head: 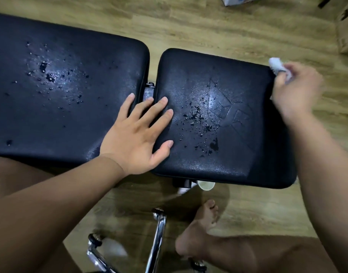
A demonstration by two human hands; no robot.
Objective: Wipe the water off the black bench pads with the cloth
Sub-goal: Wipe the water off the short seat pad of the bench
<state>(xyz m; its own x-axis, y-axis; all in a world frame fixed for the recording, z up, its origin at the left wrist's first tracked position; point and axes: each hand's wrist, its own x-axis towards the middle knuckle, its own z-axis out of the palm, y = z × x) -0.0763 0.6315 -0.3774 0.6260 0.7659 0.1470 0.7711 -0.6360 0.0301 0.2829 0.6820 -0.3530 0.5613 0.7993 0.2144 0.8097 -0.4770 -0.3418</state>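
Two black bench pads lie side by side. The long left pad [57, 107] carries scattered water drops around its upper middle. The smaller right pad [224, 158] has drops near its centre beside an embossed logo. My left hand [137, 134] lies flat with spread fingers across the gap between the pads, fingertips on the right pad. My right hand [296, 89], blurred, grips a white cloth [276, 65] at the right pad's far right corner.
Wooden floor [208, 26] surrounds the bench. A paper cup [206, 185] stands under the right pad's near edge. My bare foot [198, 229] and chrome chair legs [158, 239] are below. A cardboard box [346, 32] sits at the far right.
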